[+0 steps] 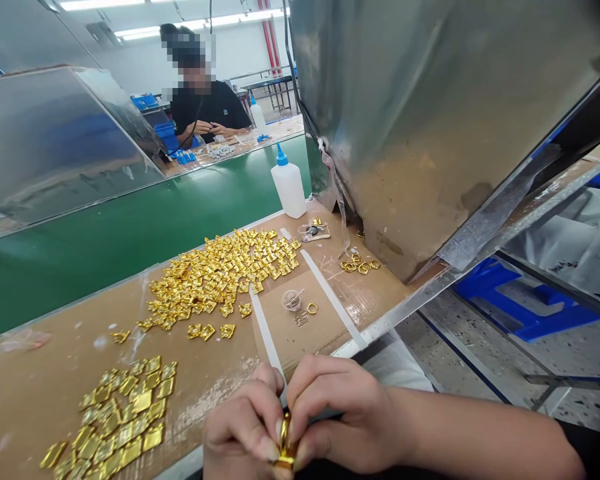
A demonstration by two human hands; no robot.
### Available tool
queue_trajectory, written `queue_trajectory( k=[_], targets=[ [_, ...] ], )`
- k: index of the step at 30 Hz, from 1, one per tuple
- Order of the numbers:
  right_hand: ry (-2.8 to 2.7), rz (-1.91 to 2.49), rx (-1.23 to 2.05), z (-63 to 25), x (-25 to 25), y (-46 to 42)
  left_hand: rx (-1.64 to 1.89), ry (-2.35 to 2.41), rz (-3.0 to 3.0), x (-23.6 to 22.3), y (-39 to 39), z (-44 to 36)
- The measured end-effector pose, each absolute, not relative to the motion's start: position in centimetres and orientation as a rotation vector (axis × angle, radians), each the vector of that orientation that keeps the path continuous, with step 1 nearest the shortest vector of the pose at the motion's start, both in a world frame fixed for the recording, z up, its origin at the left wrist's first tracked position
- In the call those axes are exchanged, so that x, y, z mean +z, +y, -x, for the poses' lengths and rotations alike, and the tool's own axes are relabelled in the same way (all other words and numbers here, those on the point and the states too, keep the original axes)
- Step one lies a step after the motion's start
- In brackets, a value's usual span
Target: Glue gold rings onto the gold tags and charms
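Observation:
Both of my hands meet at the bottom edge of the view and pinch one small gold metal piece (284, 443) between their fingertips. My left hand (245, 427) grips it from the left, my right hand (340, 417) from the right, fingers curled. A big heap of loose gold pieces (220, 273) lies on the brown cardboard bench top (55, 373) ahead. A flat cluster of gold pieces (120, 420) laid side by side sits to the left of my hands. Several gold rings (360, 265) lie further right.
A white glue bottle with a blue tip (289, 185) stands at the back of the bench. A green conveyor belt (130, 227) runs behind it. Another person in black works at a far table (205, 110). A large metal hood (430, 113) overhangs the right side.

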State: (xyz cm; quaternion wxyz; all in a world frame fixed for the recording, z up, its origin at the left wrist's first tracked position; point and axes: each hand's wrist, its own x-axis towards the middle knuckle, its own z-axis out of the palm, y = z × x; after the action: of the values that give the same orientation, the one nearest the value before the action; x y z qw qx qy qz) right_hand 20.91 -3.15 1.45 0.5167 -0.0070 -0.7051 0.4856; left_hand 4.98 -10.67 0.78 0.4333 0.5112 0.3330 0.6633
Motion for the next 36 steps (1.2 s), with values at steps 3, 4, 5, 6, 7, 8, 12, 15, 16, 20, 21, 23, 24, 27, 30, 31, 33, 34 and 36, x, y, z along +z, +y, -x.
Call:
queue_trajectory(
  k=[3,4,5,6,7,8,12,15,16,20,21,23,24,27,30,31,33,34,36],
  targets=[
    [-1.744,0.04,1.148,-21.1,1.3,-3.2,1.655,0.831,-1.253,0.7,-10.7,-5.1],
    [-1.748,0.046,1.149,-21.1,1.3,-3.2,1.657,0.829,-1.25,0.6,-10.8,-5.2],
    [-1.743,0.049,1.158,-21.2,1.3,-3.2,1.662,0.826,-1.247,0.5,-10.8,-5.2],
    [-1.729,0.049,1.172,-21.2,1.3,-3.2,1.669,0.824,-1.243,0.4,-10.8,-5.3],
    [-1.709,0.049,1.184,-21.3,1.4,-3.2,1.673,0.824,-1.239,0.3,-10.7,-5.3],
    [-1.693,0.05,1.196,-21.3,1.5,-3.1,1.677,0.826,-1.237,0.2,-10.7,-5.3],
    [-1.698,0.071,1.191,-21.3,1.8,-2.9,1.676,0.827,-1.324,0.5,-10.3,-4.7],
    [-1.775,0.06,1.155,-21.9,1.7,-2.1,1.554,0.894,-1.563,1.4,-10.5,-2.9],
    [-1.812,0.076,1.137,-22.3,1.6,-1.6,1.485,0.976,-1.658,1.6,-10.7,-1.9],
    [-1.931,0.463,1.055,-24.1,0.6,1.3,1.091,1.675,-1.968,1.4,-11.7,3.1],
    [-1.957,0.591,1.039,-24.5,0.4,2.2,1.004,1.863,-1.982,1.0,-11.7,4.3],
    [-2.011,0.771,1.01,-25.0,0.2,3.7,0.881,2.071,-2.031,0.0,-11.3,6.1],
    [-2.036,0.813,1.001,-25.0,0.1,4.3,0.843,2.115,-2.066,-0.5,-10.9,6.7],
    [-2.088,0.827,0.99,-24.9,-0.2,5.4,0.757,2.158,-2.134,-1.5,-9.9,7.2],
    [-2.138,0.809,0.982,-25.0,-1.0,5.7,0.722,2.186,-2.131,-1.7,-9.7,6.9],
    [-2.157,0.803,0.981,-25.1,-1.3,5.7,0.72,2.2,-2.117,-1.6,-9.8,6.9],
    [-2.19,0.794,0.983,-25.6,-2.0,5.7,0.73,2.254,-2.06,-1.1,-10.5,7.3],
    [-2.205,0.794,0.98,-25.8,-2.2,5.8,0.735,2.3,-2.012,-0.7,-10.9,7.8],
    [-2.22,0.812,0.96,-26.0,-2.2,6.0,0.723,2.421,-1.88,0.3,-11.6,9.7]
  ],
)
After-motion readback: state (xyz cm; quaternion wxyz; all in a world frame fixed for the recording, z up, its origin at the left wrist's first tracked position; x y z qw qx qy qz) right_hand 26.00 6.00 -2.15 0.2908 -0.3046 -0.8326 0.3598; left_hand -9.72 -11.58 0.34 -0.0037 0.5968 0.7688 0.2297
